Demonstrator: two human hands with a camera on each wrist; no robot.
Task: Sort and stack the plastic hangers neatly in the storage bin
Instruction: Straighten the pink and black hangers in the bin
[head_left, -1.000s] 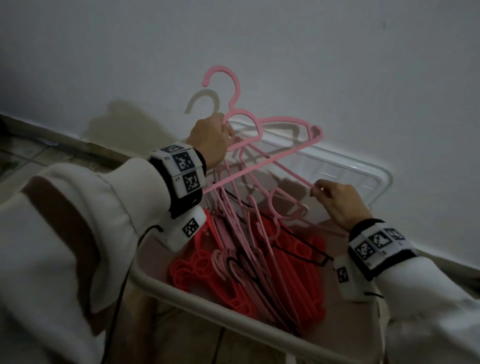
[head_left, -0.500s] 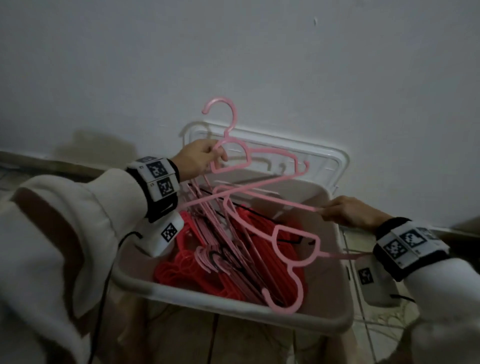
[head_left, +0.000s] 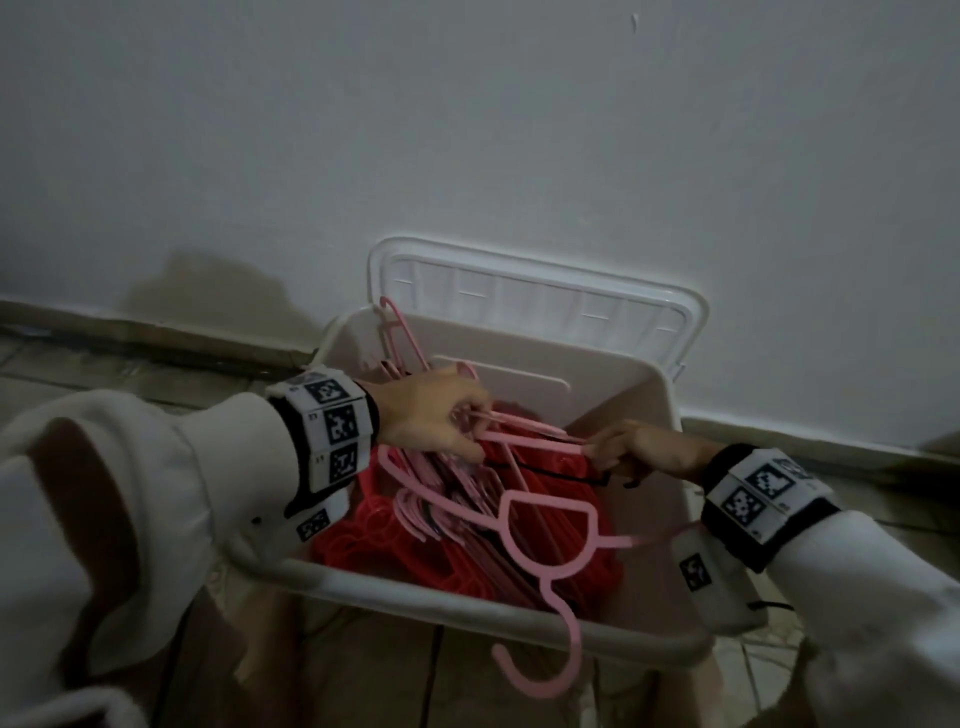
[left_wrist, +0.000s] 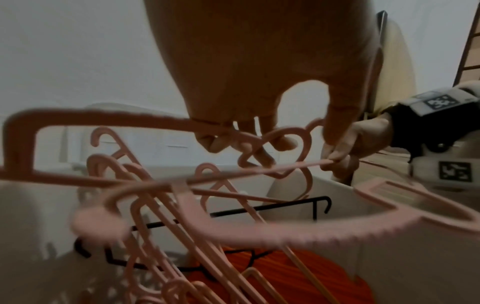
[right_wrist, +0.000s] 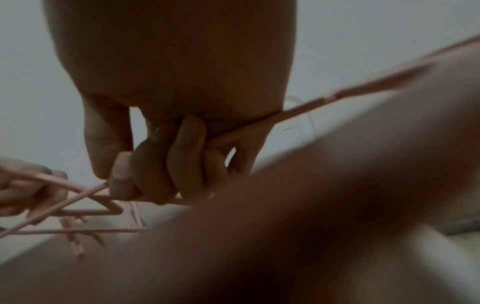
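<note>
**Pink hangers held low over the bin**

Your pink hangers (head_left: 524, 452) sit over the storage bin (head_left: 519, 631), one hook hanging past its near rim. Your left hand (head_left: 436, 421) grips their necks; your right hand (head_left: 631, 449) pinches a bar. The right wrist view is half blocked by blur; the left wrist view shows a black hanger (left_wrist: 293, 207) beneath.

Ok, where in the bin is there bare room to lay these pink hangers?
Bare floor shows along the storage bin's right wall, beside the red hangers. The left and middle are crowded with pink hangers, and a black hanger crosses them.
</note>
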